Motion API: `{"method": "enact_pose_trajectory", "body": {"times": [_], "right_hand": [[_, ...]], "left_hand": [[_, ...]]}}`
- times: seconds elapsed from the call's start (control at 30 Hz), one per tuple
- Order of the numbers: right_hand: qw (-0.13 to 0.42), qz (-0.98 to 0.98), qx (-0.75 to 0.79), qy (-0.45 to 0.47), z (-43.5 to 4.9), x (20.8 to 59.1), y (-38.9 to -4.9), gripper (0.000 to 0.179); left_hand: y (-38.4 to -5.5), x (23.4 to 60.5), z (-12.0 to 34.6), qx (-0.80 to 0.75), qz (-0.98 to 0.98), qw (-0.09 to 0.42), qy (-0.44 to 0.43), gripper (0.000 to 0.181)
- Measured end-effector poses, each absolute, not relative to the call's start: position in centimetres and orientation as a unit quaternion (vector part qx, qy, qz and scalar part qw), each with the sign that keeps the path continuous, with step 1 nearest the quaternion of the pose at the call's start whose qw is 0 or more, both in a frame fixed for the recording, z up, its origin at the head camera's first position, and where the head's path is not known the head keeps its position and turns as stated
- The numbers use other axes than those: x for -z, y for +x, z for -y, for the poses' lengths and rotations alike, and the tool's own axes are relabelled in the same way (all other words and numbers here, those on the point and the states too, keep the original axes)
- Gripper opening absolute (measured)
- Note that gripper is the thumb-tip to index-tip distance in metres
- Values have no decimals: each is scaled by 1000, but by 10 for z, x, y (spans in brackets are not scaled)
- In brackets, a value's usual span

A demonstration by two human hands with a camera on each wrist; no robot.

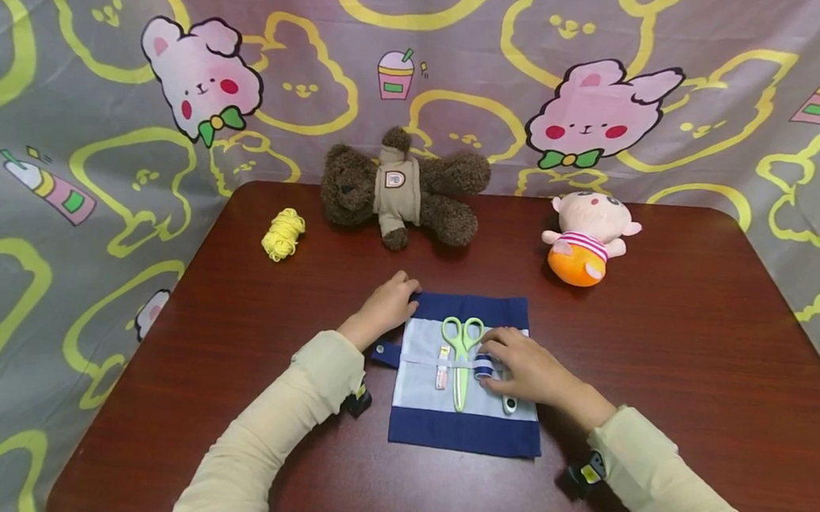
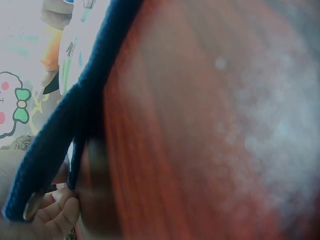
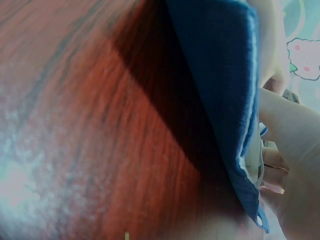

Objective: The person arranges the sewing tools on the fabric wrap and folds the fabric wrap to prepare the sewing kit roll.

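Observation:
A navy and light-blue fabric tool roll (image 1: 465,433) lies unfolded on the table. My left hand (image 1: 386,308) pinches its upper left edge; the left wrist view shows the fingertips (image 2: 62,212) at the cloth's border. Across the roll's middle, a pale band crosses green-handled scissors (image 1: 462,351) and a small pink-and-white strip (image 1: 441,373). With thumb and fingers, my right hand (image 1: 531,367) holds a blue-and-white striped ribbon roll (image 1: 484,366) beside the scissors. Below that hand shows the white end of a tool (image 1: 510,405), the remainder hidden. A navy snap tab (image 1: 386,354) sticks out left.
Behind the cloth lie a brown teddy bear (image 1: 400,188) and, to the left, a yellow yarn bundle (image 1: 284,235). A plush doll in orange (image 1: 586,240) is at the back right. A printed curtain (image 1: 466,62) hangs behind the brown table (image 1: 695,363).

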State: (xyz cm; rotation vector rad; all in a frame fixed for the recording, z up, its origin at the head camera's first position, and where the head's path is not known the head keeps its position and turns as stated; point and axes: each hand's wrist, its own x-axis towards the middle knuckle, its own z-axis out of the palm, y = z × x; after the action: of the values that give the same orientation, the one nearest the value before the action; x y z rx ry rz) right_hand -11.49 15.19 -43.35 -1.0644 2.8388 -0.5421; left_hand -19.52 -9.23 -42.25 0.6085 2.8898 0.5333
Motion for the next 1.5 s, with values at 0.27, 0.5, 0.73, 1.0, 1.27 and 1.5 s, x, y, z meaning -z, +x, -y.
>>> {"method": "enact_pose_trajectory", "body": {"times": [0.27, 0.5, 0.73, 1.0, 1.27, 1.5], "right_hand": [[30, -920, 179, -347, -152, 434, -115, 36], [30, -919, 181, -349, -152, 435, -116, 38], [57, -903, 256, -341, -157, 425, -125, 30], [0, -923, 289, -253, -168, 411, -159, 18], [42, -967, 205, -143, -177, 407, -187, 26], [91, -961, 220, -141, -185, 410, -198, 19]], "left_hand": [[-194, 422, 93, -174, -961, 60, 208, 26], [-195, 423, 93, -175, -960, 56, 209, 26], [-196, 421, 94, -172, -961, 78, 201, 28], [-193, 407, 88, -143, -965, 127, 181, 37], [-158, 384, 82, -136, -960, 103, 222, 35], [-110, 378, 84, -93, -940, 94, 314, 20]]}}
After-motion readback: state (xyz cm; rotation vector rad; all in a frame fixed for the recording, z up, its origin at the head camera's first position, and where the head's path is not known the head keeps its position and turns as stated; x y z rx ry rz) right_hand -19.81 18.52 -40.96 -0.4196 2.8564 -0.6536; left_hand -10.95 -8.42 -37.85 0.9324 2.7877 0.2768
